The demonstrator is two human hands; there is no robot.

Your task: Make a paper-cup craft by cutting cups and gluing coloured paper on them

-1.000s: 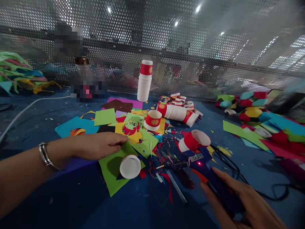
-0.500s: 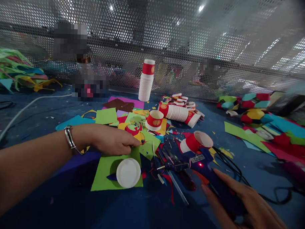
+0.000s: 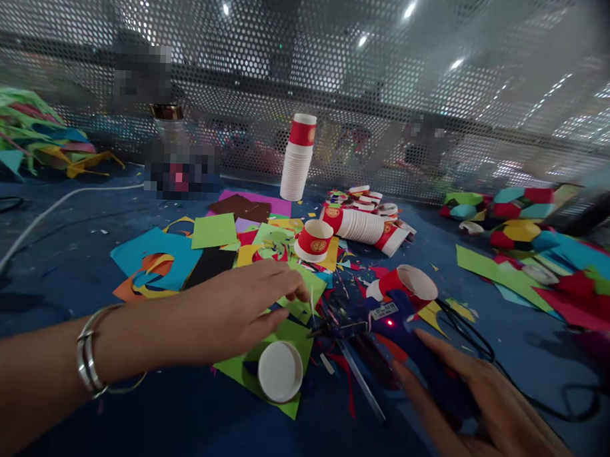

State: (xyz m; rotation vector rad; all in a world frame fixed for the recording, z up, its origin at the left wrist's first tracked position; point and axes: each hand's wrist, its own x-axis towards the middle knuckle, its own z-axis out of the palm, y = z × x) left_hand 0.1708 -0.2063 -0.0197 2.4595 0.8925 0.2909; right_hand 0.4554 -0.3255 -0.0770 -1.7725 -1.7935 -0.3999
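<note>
My left hand, a silver bangle on its wrist, hovers over green paper, its thumb apart from bent fingers and nothing visible between them. Just below it, a white round cup base sits on a green paper sheet. My right hand is wrapped round the handle of a dark blue glue gun with a lit red light. The gun's nozzle points left, close to my left fingertips. Behind the gun lies a red and white paper cup on its side; another paper cup is farther back.
A tall stack of paper cups stands near the perforated metal screen. More nested cups lie sideways. A clear glue stick, paper scraps and coloured sheets cover the blue table. A black cord runs at right.
My left hand has lifted from the green sheet and loosened its fingers. The sheet and the cup base on it have turned and shifted right and nearer. The glue gun stays in my right hand.
</note>
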